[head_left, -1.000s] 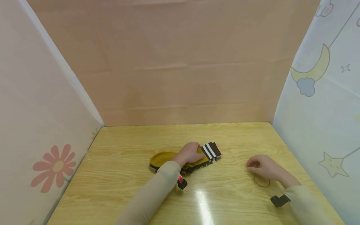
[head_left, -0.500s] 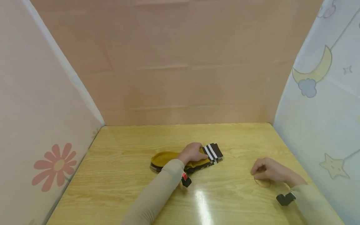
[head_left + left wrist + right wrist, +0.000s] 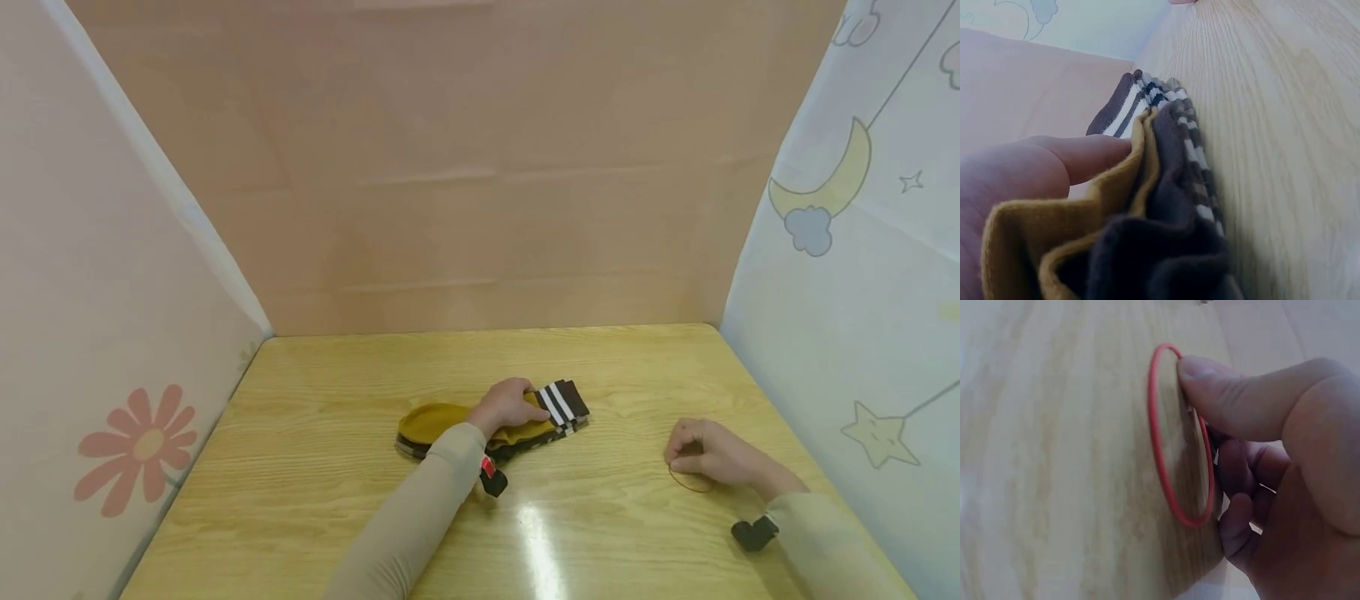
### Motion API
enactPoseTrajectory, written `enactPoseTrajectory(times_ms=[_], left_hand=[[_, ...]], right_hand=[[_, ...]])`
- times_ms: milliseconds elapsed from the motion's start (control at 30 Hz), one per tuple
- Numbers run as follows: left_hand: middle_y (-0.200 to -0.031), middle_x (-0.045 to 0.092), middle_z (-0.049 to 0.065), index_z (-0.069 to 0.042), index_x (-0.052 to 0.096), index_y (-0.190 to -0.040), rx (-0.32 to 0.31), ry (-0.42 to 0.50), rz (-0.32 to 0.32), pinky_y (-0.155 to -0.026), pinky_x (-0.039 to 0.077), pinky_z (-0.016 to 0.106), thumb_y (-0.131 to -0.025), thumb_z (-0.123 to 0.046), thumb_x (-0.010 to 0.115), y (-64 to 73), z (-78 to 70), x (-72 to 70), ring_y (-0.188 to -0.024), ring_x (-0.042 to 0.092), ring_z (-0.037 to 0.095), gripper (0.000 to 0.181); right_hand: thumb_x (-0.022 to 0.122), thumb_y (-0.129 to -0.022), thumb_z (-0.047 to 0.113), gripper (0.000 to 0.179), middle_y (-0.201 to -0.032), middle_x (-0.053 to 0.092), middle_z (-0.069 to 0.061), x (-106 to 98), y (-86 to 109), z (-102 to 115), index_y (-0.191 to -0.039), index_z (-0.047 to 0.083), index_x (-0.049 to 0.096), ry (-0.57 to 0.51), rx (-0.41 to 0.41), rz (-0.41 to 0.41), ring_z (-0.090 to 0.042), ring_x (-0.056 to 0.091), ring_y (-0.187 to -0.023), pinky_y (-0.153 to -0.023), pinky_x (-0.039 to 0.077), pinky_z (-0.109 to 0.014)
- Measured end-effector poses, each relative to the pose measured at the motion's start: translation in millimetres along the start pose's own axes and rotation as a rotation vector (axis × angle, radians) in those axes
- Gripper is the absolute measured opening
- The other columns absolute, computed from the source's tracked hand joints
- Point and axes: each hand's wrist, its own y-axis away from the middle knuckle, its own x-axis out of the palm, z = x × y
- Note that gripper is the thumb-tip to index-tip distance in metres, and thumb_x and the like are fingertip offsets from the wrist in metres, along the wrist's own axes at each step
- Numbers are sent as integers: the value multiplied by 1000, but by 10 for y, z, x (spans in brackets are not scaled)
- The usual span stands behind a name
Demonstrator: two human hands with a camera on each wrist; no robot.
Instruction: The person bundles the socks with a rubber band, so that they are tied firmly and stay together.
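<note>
A stack of socks lies in the middle of the table, a mustard-yellow sock (image 3: 427,423) on top with dark and patterned ones beneath. The cuff (image 3: 564,402) is dark brown with white stripes and points right. My left hand (image 3: 506,406) grips the stack just short of the cuff; in the left wrist view its thumb presses the yellow fabric (image 3: 1116,187), and its other fingers are hidden. At the right, my right hand (image 3: 708,450) pinches a thin red rubber band (image 3: 1159,444) between thumb and fingertips. The loop hangs down, close to the tabletop.
The wooden table (image 3: 337,517) meets a plain pinkish-brown backdrop (image 3: 480,208) at its far edge. Printed fabric walls stand at the left (image 3: 112,275) and right (image 3: 825,333). A bright light reflection shows on the table near the front.
The right hand was over the rubber band lying on the table; its fingertips have closed on the band's edge and raised it. The left hand and the socks stay in place.
</note>
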Motion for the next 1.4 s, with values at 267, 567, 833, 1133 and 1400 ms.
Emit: enactPoseTrajectory(times_ms=[267, 567, 833, 1133, 1400], left_hand=[[-108, 68, 1, -10, 71, -119, -18, 17, -21, -73, 47, 32, -90, -40, 83, -17, 10, 45, -84, 56, 18, 43], [-116, 70, 2, -11, 71, -127, 9, -29, -20, -80, 52, 34, -92, -40, 81, -5, -19, 32, -92, 61, 19, 47], [-133, 70, 6, -8, 67, -137, 24, -205, -22, -96, 55, 38, -94, -40, 79, 27, -141, 21, -111, 66, 22, 55], [-134, 68, 8, -6, 65, -137, -41, -168, -4, -94, 54, 42, -94, -40, 80, 11, -136, 35, -98, 62, 22, 57], [-147, 62, 6, -11, 61, -146, -50, -80, 18, -106, 48, 52, -95, -36, 78, 19, -129, 32, -123, 60, 28, 60]], right_hand=[[78, -91, 4, 27, -91, 58, 14, 29, -5, 41, -87, 29, 67, 118, 32, 1, -1, 53, -83, -73, 46, -25], [66, -101, 3, 12, -93, 61, 8, 17, -6, 70, -97, 14, 62, 33, 90, -2, -2, 53, -83, -70, 45, -25], [61, -107, 10, 8, -90, 62, 3, -10, -122, 165, -99, 8, 62, -1, 273, -51, -4, 56, -80, -69, 46, -26], [61, -107, 12, 14, -90, 66, -12, 16, -256, 225, -108, -2, 63, -153, 321, -211, -19, 61, -76, -67, 50, -28], [57, -109, 11, 31, -99, 69, -18, 30, -446, 302, -118, -18, 52, -460, 305, -245, -23, 74, -93, -83, 62, -33]])
